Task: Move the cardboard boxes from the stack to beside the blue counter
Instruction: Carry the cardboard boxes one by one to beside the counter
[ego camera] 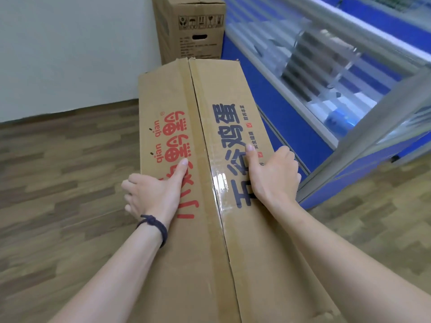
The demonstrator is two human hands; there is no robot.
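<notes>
Wood-pattern floor (58, 183) fills the left and lower right, a plain white wall (70, 43) behind it. Blue counter (291, 117) runs along the right, with a glass display top (338, 78); its contents are motion-blurred, not readable.

Long cardboard box (210, 171) is held out in front, taped seam up, red print on the left flap, dark print on the right. Its near end runs off the bottom of frame, and its underside and the floor below it are hidden. Can't tell if it is touching the floor.

Left hand (154, 194) grips the left edge, thumb on top, fingers curled over the side; a dark cord bracelet (156, 224) sits on that wrist. Right hand (272, 176) clamps the right edge the same way, fingers out of sight.

Second cardboard box (193, 29) stands upright in the corner, against the wall and the counter end, just past the held box's far end. Its top is cut off.
</notes>
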